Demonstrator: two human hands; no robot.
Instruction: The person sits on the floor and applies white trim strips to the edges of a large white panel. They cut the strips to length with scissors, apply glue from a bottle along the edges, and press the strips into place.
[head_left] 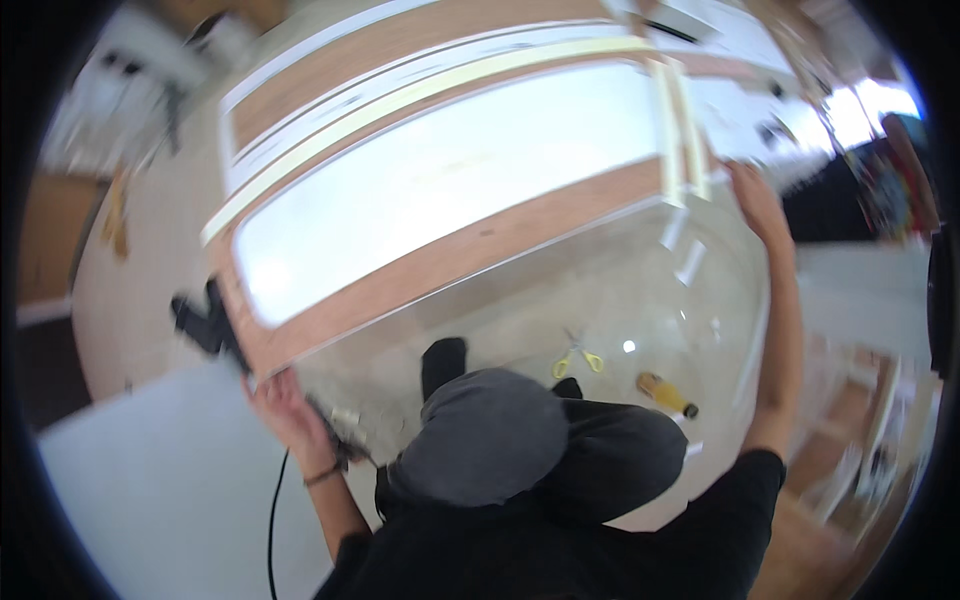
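A long wooden panel [480, 236] with a brown border and a white, round-cornered inset [455, 165] is tilted in front of me. Pale yellow tape strips [670, 135] cross its right end, and their loose ends hang past the near edge. Another pale strip [400, 95] runs along the far side. My left hand [290, 412] grips the panel's near left corner, its fingers partly blurred. At the right end, my right hand [760, 205] is closed on the panel's edge, with some fingers hidden behind it.
Yellow-handled scissors [578, 357] and a yellow bottle with a dark cap [667, 395] lie on the shiny floor near my knees. A black cable [272, 525] runs at lower left, beside a pale board [150, 470]. Open wooden compartments [850, 420] stand at right.
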